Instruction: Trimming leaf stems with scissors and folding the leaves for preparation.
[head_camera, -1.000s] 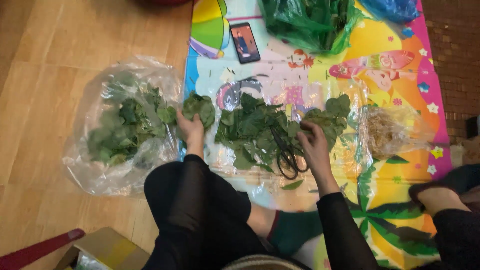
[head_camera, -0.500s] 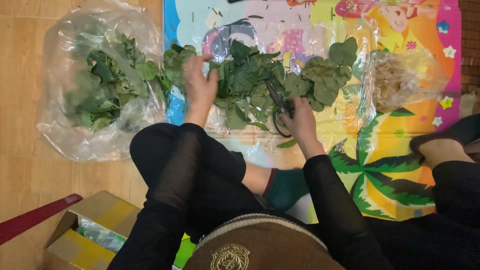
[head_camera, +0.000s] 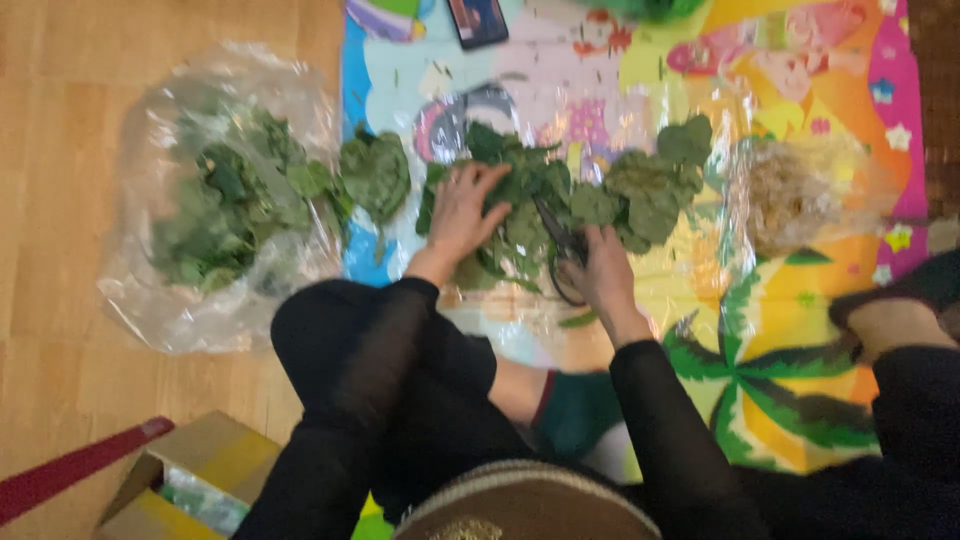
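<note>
The left hand (head_camera: 462, 212) lies spread flat on the pile of green leaves (head_camera: 560, 200); the right hand (head_camera: 600, 272), just right, grips black scissors (head_camera: 562, 248) pointing far-left into it.

Loose green leaves (head_camera: 560, 200) lie heaped on clear plastic, black-handled scissors (head_camera: 562, 250) among them.

Wood floor (head_camera: 120, 60), light planks. Play mat (head_camera: 800, 330) covers the right side (bright cartoon print, palm pattern at lower right). On bare floor: clear bag (head_camera: 170, 300) of leaves, cardboard box (head_camera: 190, 470) at bottom left, red strip (head_camera: 70, 475) beside it. On the mat: clear sheet (head_camera: 640, 110) with a leaf pile (head_camera: 600, 200), phone (head_camera: 478, 20) at top edge, second bag (head_camera: 800, 190) at right, brownish contents, blurred.
</note>
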